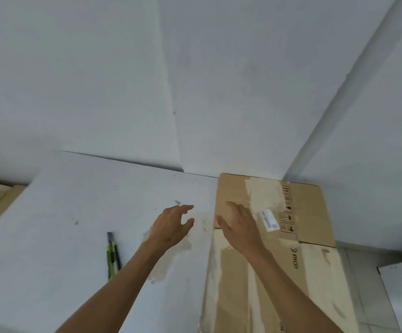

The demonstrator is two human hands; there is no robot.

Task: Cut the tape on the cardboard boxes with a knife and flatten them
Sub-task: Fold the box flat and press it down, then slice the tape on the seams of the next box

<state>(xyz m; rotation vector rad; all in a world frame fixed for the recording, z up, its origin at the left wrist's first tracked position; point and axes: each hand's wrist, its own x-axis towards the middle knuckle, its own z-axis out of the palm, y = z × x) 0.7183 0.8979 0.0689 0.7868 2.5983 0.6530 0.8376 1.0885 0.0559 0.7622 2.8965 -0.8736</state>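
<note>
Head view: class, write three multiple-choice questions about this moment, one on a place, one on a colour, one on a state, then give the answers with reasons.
1. Where does the knife lie?
A. on the white table, left of both hands
B. on the box
C. in the right hand

2. What colour is the knife's handle?
A. red
B. green and black
C. blue

3. What is the right hand doing?
A. gripping the knife
B. resting flat on the cardboard box
C. holding tape

Answers: A, it lies on the table beyond the left hand; B, green with black; B, fingers straight over the cardboard.

White walls [75, 80], white table [51, 236].
</note>
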